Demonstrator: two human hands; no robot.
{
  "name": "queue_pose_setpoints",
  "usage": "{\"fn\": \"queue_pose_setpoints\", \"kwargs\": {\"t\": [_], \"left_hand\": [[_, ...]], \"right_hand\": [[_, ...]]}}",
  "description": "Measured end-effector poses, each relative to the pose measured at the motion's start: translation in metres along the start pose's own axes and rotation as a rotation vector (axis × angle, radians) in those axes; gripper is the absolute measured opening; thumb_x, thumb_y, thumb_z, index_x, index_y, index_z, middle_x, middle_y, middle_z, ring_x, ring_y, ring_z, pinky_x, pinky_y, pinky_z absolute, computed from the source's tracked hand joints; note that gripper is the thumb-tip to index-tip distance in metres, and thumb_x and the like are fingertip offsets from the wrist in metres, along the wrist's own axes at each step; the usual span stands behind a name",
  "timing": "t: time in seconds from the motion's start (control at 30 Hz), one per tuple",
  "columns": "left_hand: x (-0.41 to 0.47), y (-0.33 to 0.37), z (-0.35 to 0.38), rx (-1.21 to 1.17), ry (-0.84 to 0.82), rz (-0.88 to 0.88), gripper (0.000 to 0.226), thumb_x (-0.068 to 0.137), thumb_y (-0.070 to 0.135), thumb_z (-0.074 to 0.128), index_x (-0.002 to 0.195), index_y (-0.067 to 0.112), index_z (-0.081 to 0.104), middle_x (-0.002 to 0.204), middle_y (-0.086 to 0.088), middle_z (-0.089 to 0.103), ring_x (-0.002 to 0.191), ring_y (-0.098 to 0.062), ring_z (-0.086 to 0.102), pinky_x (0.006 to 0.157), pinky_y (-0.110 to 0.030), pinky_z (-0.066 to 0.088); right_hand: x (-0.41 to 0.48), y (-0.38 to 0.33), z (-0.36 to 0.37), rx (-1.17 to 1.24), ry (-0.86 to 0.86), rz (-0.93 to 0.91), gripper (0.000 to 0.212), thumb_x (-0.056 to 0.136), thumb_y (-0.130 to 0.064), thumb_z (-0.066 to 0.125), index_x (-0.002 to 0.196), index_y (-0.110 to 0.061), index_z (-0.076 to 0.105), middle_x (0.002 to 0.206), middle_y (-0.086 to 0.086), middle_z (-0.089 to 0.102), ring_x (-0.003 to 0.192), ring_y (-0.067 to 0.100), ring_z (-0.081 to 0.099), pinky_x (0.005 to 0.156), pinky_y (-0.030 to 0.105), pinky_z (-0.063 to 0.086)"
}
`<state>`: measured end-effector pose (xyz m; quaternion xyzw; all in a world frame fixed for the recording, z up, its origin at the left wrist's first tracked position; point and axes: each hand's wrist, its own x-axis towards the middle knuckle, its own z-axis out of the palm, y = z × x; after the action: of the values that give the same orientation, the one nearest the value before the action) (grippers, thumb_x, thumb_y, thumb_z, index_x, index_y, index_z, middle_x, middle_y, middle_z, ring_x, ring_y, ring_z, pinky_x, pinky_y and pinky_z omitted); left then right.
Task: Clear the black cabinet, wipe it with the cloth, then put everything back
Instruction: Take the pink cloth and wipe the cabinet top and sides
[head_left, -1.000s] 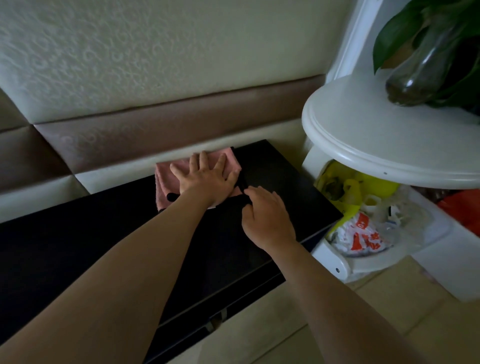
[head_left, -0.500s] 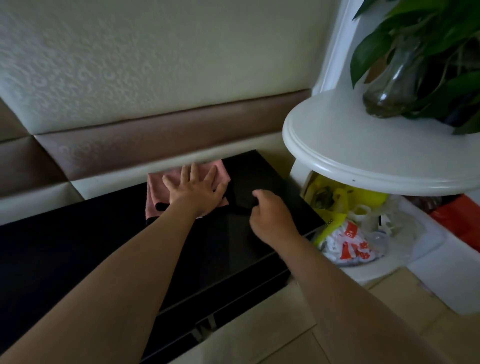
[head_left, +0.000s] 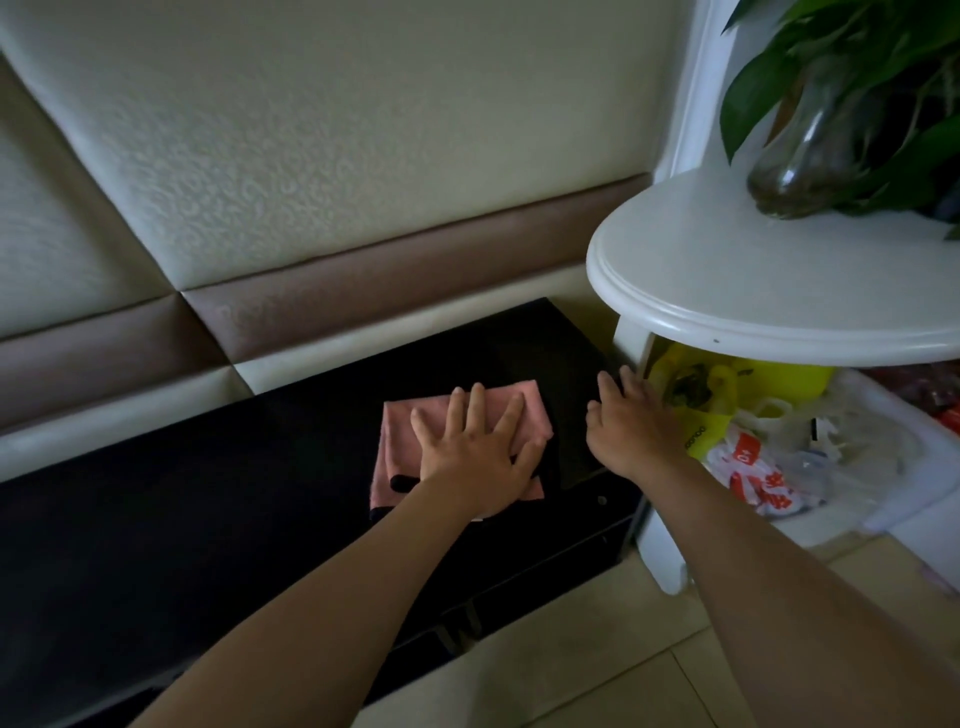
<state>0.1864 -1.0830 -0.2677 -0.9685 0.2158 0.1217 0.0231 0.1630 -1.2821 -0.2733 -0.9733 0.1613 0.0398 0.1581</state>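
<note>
The long, low black cabinet (head_left: 208, 519) runs along the padded wall. A folded pink cloth (head_left: 402, 441) lies on its top near the right end. My left hand (head_left: 478, 457) presses flat on the cloth with fingers spread. My right hand (head_left: 634, 431) rests at the cabinet's right edge, fingers straight, holding nothing. Between the cloth and that hand lies a flat dark rectangle (head_left: 571, 415); I cannot tell what it is. The rest of the cabinet top shows bare black.
A white round side table (head_left: 727, 291) stands close to the cabinet's right end, carrying a glass vase (head_left: 810, 156) with a green plant. Plastic bags and yellow items (head_left: 748, 467) are piled under it. Pale floor tiles (head_left: 571, 675) lie in front.
My right hand has moved from just beside the cloth out to the cabinet's right edge and straightened its fingers. My left hand stays flat on the cloth.
</note>
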Motion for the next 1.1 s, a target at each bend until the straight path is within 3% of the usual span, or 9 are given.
{"fn": "queue_pose_setpoints", "kwargs": {"t": [0.27, 0.63, 0.87, 1.1], "left_hand": [[-0.014, 0.009, 0.008, 0.008, 0.040, 0.019, 0.071, 0.094, 0.073, 0.004, 0.155, 0.042, -0.014, 0.167, -0.006, -0.018, 0.153, -0.031, -0.019, 0.112, -0.075, -0.006], [0.020, 0.006, -0.001, 0.009, 0.032, 0.010, 0.072, 0.092, 0.075, 0.003, 0.155, 0.043, -0.013, 0.168, -0.004, -0.016, 0.153, -0.031, -0.016, 0.112, -0.075, -0.003], [0.049, 0.003, -0.007, -0.001, 0.064, -0.013, 0.073, 0.092, 0.075, 0.002, 0.156, 0.043, -0.011, 0.168, -0.004, -0.014, 0.154, -0.030, -0.016, 0.111, -0.075, -0.004], [0.098, -0.005, -0.020, -0.041, 0.084, -0.035, 0.073, 0.092, 0.075, 0.004, 0.157, 0.044, -0.007, 0.169, -0.003, -0.012, 0.154, -0.029, -0.014, 0.111, -0.075, -0.006]], "right_hand": [[-0.004, -0.002, 0.007, -0.030, 0.057, 0.021, 0.057, 0.106, -0.039, 0.027, 0.160, -0.023, 0.018, 0.168, 0.009, 0.010, 0.150, 0.036, 0.017, 0.117, 0.051, 0.023], [-0.002, -0.002, 0.006, -0.026, 0.037, 0.032, 0.057, 0.106, -0.040, 0.028, 0.160, -0.023, 0.017, 0.168, 0.008, 0.009, 0.150, 0.036, 0.016, 0.117, 0.052, 0.021], [0.002, -0.011, 0.006, 0.014, 0.106, 0.101, 0.047, 0.104, -0.034, 0.035, 0.149, -0.022, 0.035, 0.160, 0.010, 0.026, 0.139, 0.039, 0.033, 0.110, 0.051, 0.032], [0.003, -0.006, 0.019, -0.052, 0.205, 0.087, 0.048, 0.103, -0.036, 0.035, 0.149, -0.024, 0.036, 0.160, 0.007, 0.030, 0.137, 0.037, 0.038, 0.106, 0.048, 0.036]]}}
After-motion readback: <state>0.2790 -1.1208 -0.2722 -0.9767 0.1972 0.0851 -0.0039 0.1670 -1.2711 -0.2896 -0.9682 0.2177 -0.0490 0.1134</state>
